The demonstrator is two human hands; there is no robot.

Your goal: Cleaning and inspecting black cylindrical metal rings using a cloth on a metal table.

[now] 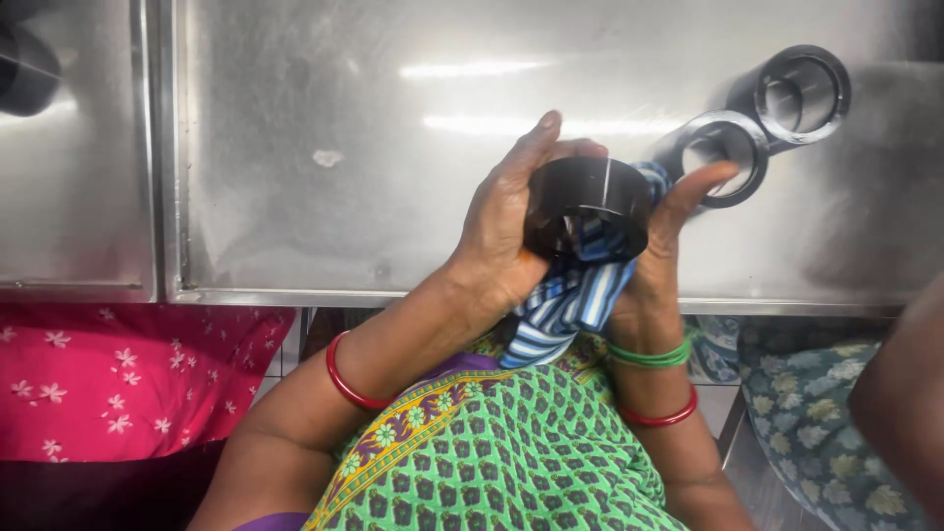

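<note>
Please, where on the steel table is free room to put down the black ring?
Free: the wide bare stretch of the steel table left of the left hand, up to the seam. Crowded: right of the right hand, where two black plastic rings lie.

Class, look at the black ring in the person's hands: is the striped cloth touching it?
Touching. The head view shows the blue and white striped cloth pushed up into the black ring's opening, with no gap between them.
</note>
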